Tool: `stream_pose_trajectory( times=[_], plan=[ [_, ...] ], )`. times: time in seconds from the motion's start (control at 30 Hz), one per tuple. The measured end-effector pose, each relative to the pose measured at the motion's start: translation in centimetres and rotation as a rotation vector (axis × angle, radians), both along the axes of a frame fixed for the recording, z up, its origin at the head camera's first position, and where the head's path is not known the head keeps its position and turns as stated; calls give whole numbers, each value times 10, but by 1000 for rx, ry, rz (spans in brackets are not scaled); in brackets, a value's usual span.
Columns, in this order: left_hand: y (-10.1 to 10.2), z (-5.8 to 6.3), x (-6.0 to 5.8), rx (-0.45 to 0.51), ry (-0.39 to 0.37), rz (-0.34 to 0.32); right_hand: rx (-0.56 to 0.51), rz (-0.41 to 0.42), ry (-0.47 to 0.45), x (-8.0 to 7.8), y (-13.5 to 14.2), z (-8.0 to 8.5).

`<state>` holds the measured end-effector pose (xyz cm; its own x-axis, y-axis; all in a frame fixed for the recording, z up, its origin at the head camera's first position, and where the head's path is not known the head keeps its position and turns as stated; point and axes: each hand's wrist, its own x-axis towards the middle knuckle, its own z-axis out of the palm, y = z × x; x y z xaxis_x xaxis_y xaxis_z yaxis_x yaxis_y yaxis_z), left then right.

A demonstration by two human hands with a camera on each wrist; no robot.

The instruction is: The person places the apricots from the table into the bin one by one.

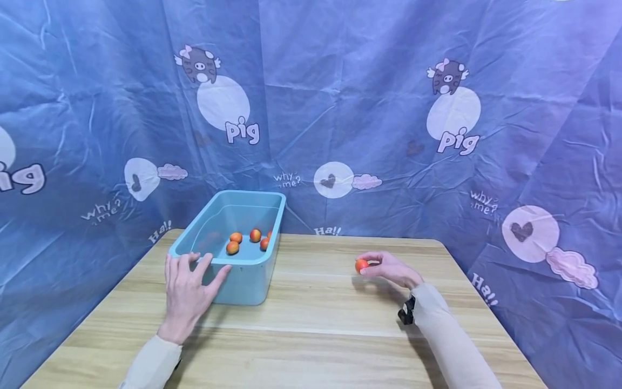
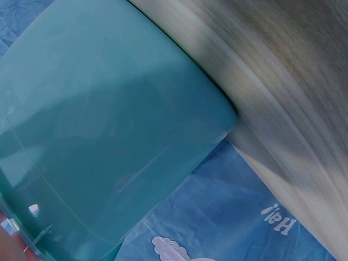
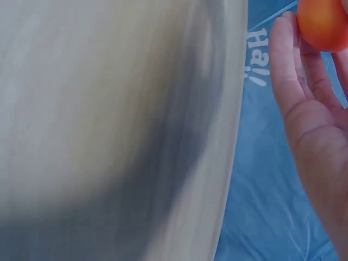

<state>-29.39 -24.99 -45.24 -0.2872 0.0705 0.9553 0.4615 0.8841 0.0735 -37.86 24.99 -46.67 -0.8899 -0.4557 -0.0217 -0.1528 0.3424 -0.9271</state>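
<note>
In the head view my right hand (image 1: 389,268) pinches a small round red-orange fruit (image 1: 361,266) between fingertips and thumb, above the right half of the table. The right wrist view shows the same smooth fruit (image 3: 324,24) at the top right, with slightly bent fingers (image 3: 285,60) around it. On the left stands a light blue plastic bin (image 1: 243,281). My left hand (image 1: 188,289) holds its near rim, fingertips hooked over the edge and thumb spread along the outside. Inside the bin lie several similar fruits (image 1: 232,247), one partly hidden by the right wall.
The bin stands on a light wooden table (image 1: 311,356). Behind it and along both sides hangs a blue cloth (image 1: 311,124) printed with cartoon pigs and words. A small black device (image 1: 406,312) sits at my right wrist.
</note>
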Motion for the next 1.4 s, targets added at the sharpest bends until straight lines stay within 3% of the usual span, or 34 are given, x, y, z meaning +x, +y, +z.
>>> stream_pose_trajectory(
  times=[0.17,0.77,1.4],
  plan=[
    [0,1,-1,20,22,-10,-23,2,9,-3,-9,6],
    [-1,0,0,-5,-20,9,-37,-6,43,-9,-36,25],
    [-1,1,-1,-2,-7,0,-146,44,59,-17,-74,47]
  ],
)
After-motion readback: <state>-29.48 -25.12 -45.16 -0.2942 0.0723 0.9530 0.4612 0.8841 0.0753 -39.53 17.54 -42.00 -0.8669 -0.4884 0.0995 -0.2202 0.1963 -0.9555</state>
